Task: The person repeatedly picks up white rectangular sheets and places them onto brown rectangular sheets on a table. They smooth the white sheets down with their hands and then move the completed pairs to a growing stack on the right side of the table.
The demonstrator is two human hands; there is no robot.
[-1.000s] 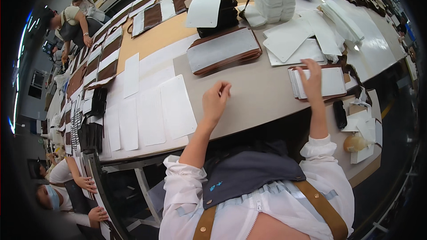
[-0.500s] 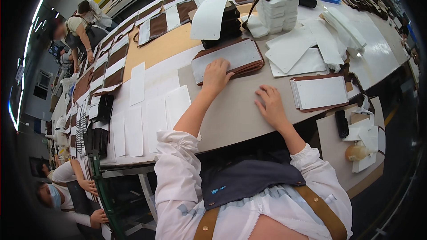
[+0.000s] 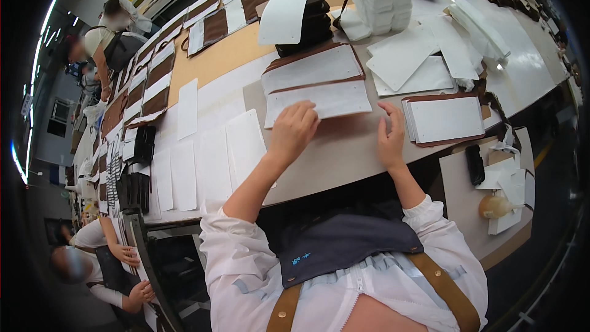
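Note:
My left hand [image 3: 295, 130] is closed on the near edge of a rectangular white panel [image 3: 344, 101], its fingers bent over the top face. That panel lies partly over the near side of a stack of white-faced brown panels [image 3: 319, 66], and its near right edge stands a little off the table. What the thumb does underneath is hidden. Just past the panel's right end, my right hand [image 3: 391, 138] is raised with fingers apart and nothing in them. To its right sits a second stack of white panels with brown edges [image 3: 447, 118].
Loose white sheets [image 3: 409, 64] lie beyond the right hand. Behind the stack stand dark folded pieces under a white sheet [image 3: 284, 15] and a tall white pile [image 3: 384, 3]. White strips [image 3: 246, 144] lie left. A side board [image 3: 458, 197] holds a bottle [image 3: 493, 206]. Co-workers stand left.
My left hand has drawn the top panel off the stack toward me, uncovering another white panel behind. My right hand has shifted right and turned upward beside the panel's end.

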